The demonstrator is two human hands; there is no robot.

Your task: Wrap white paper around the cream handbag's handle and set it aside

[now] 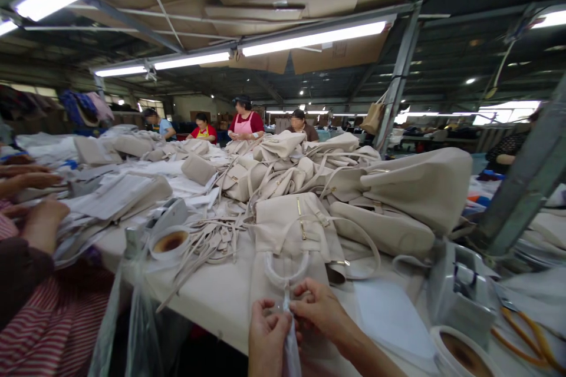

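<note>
A cream handbag point(289, 230) lies flat on the white table point(221, 294) right in front of me, its handle point(286, 274) wrapped in clear plastic. My left hand point(267, 339) and my right hand point(321, 309) meet at the near end of that handle and pinch a strip of clear plastic wrap point(289, 339) that hangs down between them. Both hands have their fingers closed on the wrap. Loose cream straps point(212, 244) lie to the left of the bag.
A heap of cream handbags point(398, 194) covers the table's middle and right. A small cup of brown liquid point(170, 242) stands at left, a tape roll point(462, 353) and dispenser point(464, 291) at right. A co-worker in red stripes point(48, 306) sits left; several people work at the far end.
</note>
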